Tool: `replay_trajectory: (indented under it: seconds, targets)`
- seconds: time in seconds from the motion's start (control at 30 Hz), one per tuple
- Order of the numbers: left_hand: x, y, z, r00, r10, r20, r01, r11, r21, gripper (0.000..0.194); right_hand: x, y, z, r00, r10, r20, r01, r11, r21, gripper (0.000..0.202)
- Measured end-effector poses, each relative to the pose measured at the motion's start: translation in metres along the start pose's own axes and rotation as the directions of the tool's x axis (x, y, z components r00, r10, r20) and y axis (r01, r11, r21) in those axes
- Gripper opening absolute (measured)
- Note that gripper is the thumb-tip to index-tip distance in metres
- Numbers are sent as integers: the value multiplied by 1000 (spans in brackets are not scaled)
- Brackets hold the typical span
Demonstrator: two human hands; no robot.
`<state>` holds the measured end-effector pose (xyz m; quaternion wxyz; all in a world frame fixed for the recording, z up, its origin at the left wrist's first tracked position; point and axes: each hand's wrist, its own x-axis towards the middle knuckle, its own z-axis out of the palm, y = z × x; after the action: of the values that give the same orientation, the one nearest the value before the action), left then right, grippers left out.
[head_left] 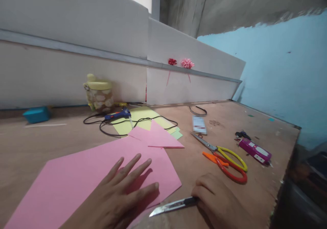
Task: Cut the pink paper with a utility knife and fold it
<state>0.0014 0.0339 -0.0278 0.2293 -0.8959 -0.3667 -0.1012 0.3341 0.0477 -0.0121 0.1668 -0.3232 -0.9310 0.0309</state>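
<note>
My left hand (120, 193) is spread over a large sheet of pink paper (76, 167), fingers apart and holding nothing. In my closed right hand (214, 198) is a utility knife (172, 207), its blade pointing left beside the sheet's lower right edge. At the far end of the sheet lies a folded pink paper piece (163, 137). To the right of the paper, scissors (217, 150) with one yellow and one red handle rest near an orange plastic piece (212, 157).
Behind the paper, a blue glue gun (119, 114) and its black cord lie over yellow paper (143, 115). A yellow-lidded jar (99, 94) and a teal box (37, 114) stand near the white panel. A purple device (255, 150) lies near the table's right edge.
</note>
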Motion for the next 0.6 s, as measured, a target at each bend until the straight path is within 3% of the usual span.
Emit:
replay_trajectory:
  seconds: [0.1,0.3,0.6]
  targets:
    - [0,0,0,1000,-4,-16,4,1000,-11,57,0,0,-9,1000,3,-6,-3,1000,27,23]
    - [-3,2,1,999,6,-48,-6,1000,8,57,-6,1,-25,979,201,38,-202,979,28,22]
    - [-5,4,-1,996,-63,-64,58,994,-89,57,9,-11,-16,977,191,94,-198,977,79,26]
